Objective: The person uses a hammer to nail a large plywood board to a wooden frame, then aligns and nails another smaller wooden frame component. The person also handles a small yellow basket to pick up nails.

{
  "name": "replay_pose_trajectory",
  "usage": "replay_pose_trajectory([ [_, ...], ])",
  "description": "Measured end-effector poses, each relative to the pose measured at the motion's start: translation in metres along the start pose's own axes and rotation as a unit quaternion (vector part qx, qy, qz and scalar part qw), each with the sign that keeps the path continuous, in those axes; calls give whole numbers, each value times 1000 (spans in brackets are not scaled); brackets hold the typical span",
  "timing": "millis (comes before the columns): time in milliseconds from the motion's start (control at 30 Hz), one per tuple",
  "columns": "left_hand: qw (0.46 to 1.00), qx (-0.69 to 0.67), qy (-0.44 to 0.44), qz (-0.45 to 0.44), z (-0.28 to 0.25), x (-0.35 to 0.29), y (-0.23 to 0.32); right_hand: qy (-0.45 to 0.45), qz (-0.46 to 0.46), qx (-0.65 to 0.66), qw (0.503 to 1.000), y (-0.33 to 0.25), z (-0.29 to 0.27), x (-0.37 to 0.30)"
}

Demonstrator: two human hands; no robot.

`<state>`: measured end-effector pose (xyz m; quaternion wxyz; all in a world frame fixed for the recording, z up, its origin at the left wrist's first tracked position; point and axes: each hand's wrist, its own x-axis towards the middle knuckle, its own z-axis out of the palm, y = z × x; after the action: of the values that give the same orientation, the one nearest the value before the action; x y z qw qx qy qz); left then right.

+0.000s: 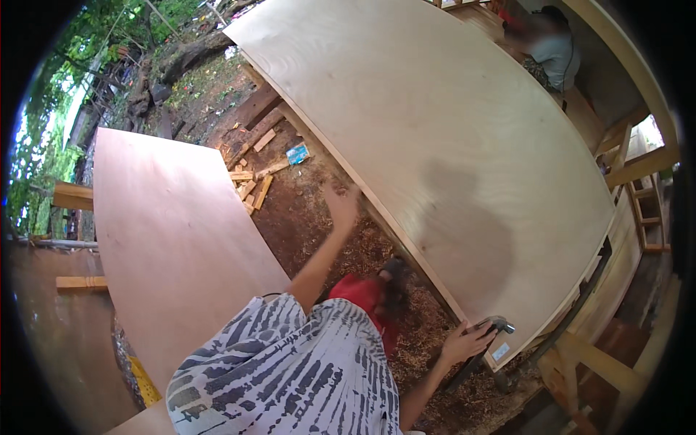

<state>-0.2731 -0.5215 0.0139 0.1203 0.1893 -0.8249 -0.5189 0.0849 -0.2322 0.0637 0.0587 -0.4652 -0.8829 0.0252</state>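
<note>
So the big plywood sheet (406, 123) takes up most of the frame, slanting from the top middle down to the lower right, with a dark shadow (471, 232) on its lower half. Right hand (464, 346) is at the sheet's bottom corner, lower right of center, with its fingers wrapped around a hammer (499, 324) pretty close to the head. The hammer's head pokes out over the corner, just above a small pale label (500, 351), and the handle angles down to the left.

Left hand (342, 208) is around mid-frame, right by the sheet's long edge. It's kinda blurry but looks open and empty, fingers apart; can't tell if it's actually touching the wood.

Plywood sheet number 2, the smaller sheet (167, 217), sits on the left side of the frame. Between the 2 there's reddish dirt (290, 210) with a bunch of wood offcuts (250, 188) and 1 blue packet (296, 154) left of center. Patterned shirt (290, 370) fills the bottom middle. There's also 1 other person (557, 61) in a light top, upper right.
</note>
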Motion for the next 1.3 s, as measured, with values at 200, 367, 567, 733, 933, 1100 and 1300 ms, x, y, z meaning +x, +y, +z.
replay_pose_trajectory([
  [200, 899, -301, -146, -281, -13, 179, -56, -14, 29, -2, 999, -19, -11, 2],
  [367, 872, -342, -35, -348, 17, 299, -52, -9, -32, 38, 999, -128, -29, 18],
  [567, 916, -187, 38, -353, 59, 323, -64, 49, -67, 68, 994, -227, 58, 38],
  [733, 906, -200, -52, -368, 60, 378, -38, 29, 5, 49, 998, -336, 73, 80],
  [933, 973, -17, -71, -219, 25, 415, -44, 13, 65, 66, 996, -389, 69, 117],
  [1100, 950, 193, -61, 237, 110, 408, 125, -75, 129, 60, 987, -398, 64, 169],
  [1300, 748, 417, -374, 355, 283, 339, 150, -98, 12, 42, 994, -416, 95, 285],
])
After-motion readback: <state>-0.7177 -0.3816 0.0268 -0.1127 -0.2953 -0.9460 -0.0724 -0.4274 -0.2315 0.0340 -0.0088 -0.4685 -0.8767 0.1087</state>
